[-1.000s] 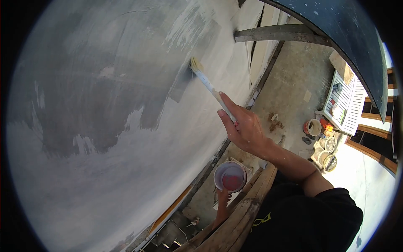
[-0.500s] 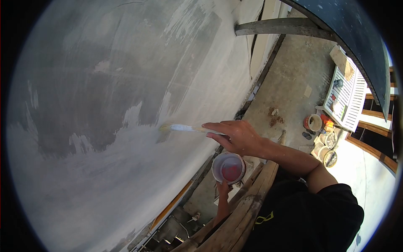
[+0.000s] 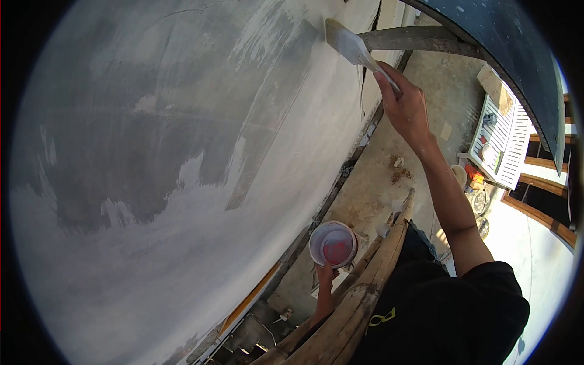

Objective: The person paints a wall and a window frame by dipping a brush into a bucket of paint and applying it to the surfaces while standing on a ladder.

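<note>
Item 1: brush (image 3: 353, 47). Grasped by the handle in the right hand (image 3: 406, 109), thumb and fingers closed on it; bristles pointed away from the grip, toward the wall (image 3: 182, 140). Whether they are pressed to the surface or just off it cannot be told.

Item 2: wall. Spread ahead and to the left of the right grip; darker grey areas and pale, streaked ones are shown side by side.

Item 3: bucket (image 3: 328, 231). Gripped at its near side by the left hand (image 3: 326, 275), well below the right grip; mouth turned up, a reddish patch seen inside, its nature unclear.

Item 4: bracket (image 3: 426, 39). Set near the right grip, its end seen beside the brush.

Item 5: poles (image 3: 359, 298). Ranged to the right of the left grip.

Item 6: bench (image 3: 508, 143). Placed well apart from both grips, to the right.

Step in hand, as judged: the wall is being brushed. Next move, as judged: even pressure is called for, with the bracket avoided and the bucket held level.
</note>
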The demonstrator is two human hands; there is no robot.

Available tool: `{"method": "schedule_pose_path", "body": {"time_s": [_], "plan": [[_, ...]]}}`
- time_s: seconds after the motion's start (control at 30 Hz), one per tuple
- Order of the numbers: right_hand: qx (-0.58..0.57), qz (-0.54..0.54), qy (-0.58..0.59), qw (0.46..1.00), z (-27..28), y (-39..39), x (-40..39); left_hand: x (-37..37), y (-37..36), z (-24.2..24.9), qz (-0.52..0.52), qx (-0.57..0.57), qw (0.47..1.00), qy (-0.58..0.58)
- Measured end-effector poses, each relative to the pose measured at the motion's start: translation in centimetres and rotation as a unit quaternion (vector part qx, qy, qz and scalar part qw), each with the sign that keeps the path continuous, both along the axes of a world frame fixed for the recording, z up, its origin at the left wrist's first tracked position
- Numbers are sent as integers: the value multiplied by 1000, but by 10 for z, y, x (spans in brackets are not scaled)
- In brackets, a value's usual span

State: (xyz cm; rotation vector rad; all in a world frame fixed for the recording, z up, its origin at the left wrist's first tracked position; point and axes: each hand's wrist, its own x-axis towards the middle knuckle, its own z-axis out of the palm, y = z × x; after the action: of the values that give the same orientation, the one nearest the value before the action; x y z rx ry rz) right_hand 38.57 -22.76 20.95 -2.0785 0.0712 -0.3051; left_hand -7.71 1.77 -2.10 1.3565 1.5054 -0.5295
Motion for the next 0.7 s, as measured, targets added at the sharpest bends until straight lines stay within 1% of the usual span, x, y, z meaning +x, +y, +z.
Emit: {"method": "schedule_pose_path", "body": {"time_s": [0.1,0.2,0.27,0.33,0.4,0.47,0.57,0.7], "plan": [[-9,4,-12,1000,-5,8,4,-2,0,0,4,-1,1000,3],[7,42,-33,999,-18,34,-22,-1,0,0,12,0,1000,-1],[14,101,-6,995,-17,49,-52,0,-1,0,14,2,1000,-1],[22,159,-28,987,-26,63,-87,1,-2,1,10,3,1000,4],[41,215,-23,976,-38,78,-125,4,-3,4,2,0,1000,7],[36,303,17,952,-34,86,-154,2,-1,0,-4,-4,1000,7],[22,397,-4,918,-36,104,-171,3,1,-4,-6,-7,1000,7],[32,367,-11,929,-39,105,-150,7,3,-2,-5,-1,1000,9]]}}
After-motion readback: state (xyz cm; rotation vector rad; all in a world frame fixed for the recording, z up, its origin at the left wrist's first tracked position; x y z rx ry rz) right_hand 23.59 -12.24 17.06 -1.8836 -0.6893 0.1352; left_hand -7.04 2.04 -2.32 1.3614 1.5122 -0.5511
